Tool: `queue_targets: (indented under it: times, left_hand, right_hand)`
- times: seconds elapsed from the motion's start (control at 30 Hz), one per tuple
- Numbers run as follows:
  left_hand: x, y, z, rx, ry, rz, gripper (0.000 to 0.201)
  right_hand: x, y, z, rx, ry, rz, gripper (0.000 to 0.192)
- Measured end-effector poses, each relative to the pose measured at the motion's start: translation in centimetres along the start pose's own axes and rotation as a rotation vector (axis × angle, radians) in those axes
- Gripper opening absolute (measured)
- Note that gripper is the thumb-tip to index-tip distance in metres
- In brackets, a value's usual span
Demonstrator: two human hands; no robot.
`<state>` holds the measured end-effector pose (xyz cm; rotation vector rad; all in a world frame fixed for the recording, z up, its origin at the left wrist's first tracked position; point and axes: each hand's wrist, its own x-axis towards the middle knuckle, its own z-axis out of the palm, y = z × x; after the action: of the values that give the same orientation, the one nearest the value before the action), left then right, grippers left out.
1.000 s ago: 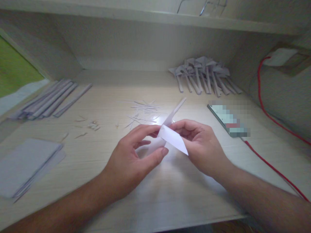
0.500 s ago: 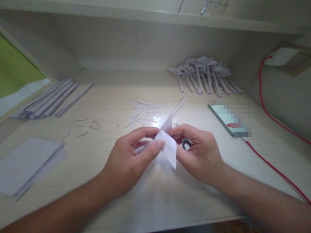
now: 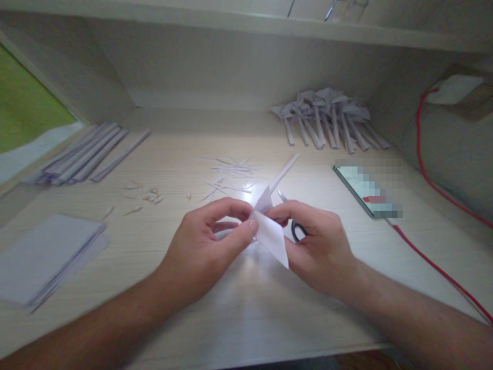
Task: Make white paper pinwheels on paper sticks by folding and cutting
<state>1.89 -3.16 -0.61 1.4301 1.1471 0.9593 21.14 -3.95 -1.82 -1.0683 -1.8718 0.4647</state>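
Observation:
A folded piece of white paper [image 3: 271, 236] is between my two hands, near the middle of the desk. My left hand [image 3: 210, 239] pinches its left side, thumb on top and fingers beneath. My right hand [image 3: 318, 239] is closed on its right side, the fingertips partly hidden behind the paper. A thin rolled paper stem [image 3: 285, 170] sticks out from the folded part, away from me. Under my right hand lie scissors [image 3: 296, 230], with a dark handle loop and a blade tip showing.
Thin paper strips [image 3: 234, 169] and small cotton-bud tips [image 3: 152, 195] lie beyond my hands. At left are rolled paper tubes [image 3: 87, 154] and a paper stack [image 3: 54, 257]. Finished-looking paper pieces with stems [image 3: 327, 115] stand back right. A phone [image 3: 365, 192] has a red cable [image 3: 435, 257].
The paper's near flap has swung slightly right and outward, and the folded part behind it shows more. Both hands keep their grip. The whole view has shifted a little.

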Motion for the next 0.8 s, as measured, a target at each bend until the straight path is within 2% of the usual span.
queue_targets:
  times: [0.17,0.37,0.5,0.8]
  left_hand:
    - [-0.02,0.08,-0.15,0.057,-0.003,0.027,0.009]
    - [0.13,0.05,0.08,0.048,0.008,0.008,0.013]
    - [0.22,0.00,0.13,0.070,0.006,0.059,0.010]
    - [0.12,-0.03,-0.07,0.042,-0.012,0.040,0.013]
  right_hand:
    - [-0.13,0.13,0.03,-0.018,-0.019,-0.029,0.007]
    - [-0.24,0.10,-0.05,-0.091,-0.054,-0.099,0.002]
    - [-0.38,0.14,0.02,-0.101,-0.044,-0.122,0.010]
    - [-0.59,-0.01,0.05,-0.024,-0.027,-0.015,0.024]
